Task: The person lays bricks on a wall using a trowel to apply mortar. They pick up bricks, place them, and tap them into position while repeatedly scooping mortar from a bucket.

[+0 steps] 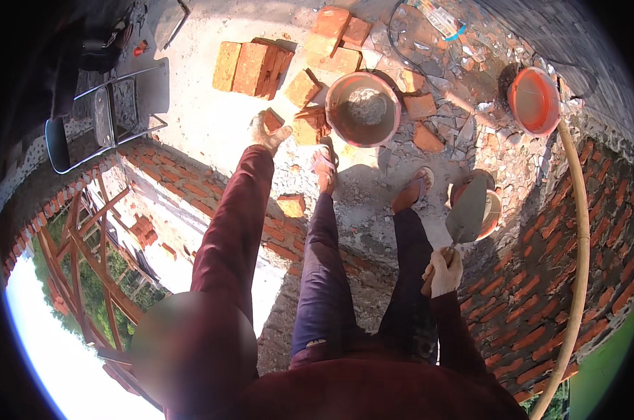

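Observation:
My left hand, in a pale dusty glove, reaches out over the ground with thumb and fingers apart. Just beyond it lies a small brick piece; whether the fingers touch it I cannot tell. More loose bricks are to the right of this hand. A pointed steel trowel is in my gloved right hand, its fingers wrapped round the handle. The blade covers part of a small bucket below it. Between my hands and farther off stands a round tub with grey mortar inside.
Stacked bricks lie ahead, with brick rubble to the right. An orange bucket of greyish liquid stands beside a long bamboo pole. Brick walls run along both sides. A metal-framed chair is at far left.

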`<state>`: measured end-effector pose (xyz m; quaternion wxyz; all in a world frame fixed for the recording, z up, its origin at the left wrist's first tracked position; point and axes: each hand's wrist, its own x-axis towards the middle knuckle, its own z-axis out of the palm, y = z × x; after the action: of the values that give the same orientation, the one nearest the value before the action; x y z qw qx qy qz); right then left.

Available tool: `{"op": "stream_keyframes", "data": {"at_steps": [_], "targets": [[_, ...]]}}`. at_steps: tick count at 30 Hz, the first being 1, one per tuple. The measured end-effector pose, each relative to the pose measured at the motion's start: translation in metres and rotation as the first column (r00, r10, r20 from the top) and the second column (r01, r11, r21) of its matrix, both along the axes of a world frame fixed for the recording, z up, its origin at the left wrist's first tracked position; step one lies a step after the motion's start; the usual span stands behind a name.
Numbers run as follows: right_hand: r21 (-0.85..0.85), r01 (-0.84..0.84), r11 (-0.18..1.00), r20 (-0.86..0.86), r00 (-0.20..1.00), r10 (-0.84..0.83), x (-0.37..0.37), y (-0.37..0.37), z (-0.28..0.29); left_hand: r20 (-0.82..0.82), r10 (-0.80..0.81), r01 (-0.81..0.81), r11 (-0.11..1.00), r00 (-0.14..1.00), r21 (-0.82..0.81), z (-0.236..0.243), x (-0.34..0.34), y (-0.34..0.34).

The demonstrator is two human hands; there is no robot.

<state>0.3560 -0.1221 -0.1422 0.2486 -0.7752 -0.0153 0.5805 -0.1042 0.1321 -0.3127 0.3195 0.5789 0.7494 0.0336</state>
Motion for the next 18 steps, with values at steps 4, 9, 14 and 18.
{"op": "stream_keyframes", "data": {"at_steps": [4, 9, 14, 18], "targets": [[-0.037, -0.006, 0.999, 0.078, 0.997, 0.009, -0.041, 0.014, -0.034, -0.446, -0.155, 0.139, 0.988, 0.882, -0.070, -0.096, 0.063, 0.118], [-0.080, -0.151, 0.985, 0.190, 0.968, 0.164, -0.039, 0.012, -0.062, -0.479, -0.188, 0.186, 0.981, 0.857, -0.053, -0.190, 0.119, 0.213], [-0.084, 0.081, 0.993, 0.259, 0.964, -0.057, -0.051, 0.021, -0.052, -0.300, -0.195, 0.219, 0.975, 0.934, 0.045, -0.250, 0.129, 0.262], [-0.007, 0.053, 0.999, 0.198, 0.979, -0.050, -0.051, 0.025, -0.049, 0.012, -0.104, 0.104, 0.994, 0.995, 0.030, -0.246, 0.109, 0.281]]}}
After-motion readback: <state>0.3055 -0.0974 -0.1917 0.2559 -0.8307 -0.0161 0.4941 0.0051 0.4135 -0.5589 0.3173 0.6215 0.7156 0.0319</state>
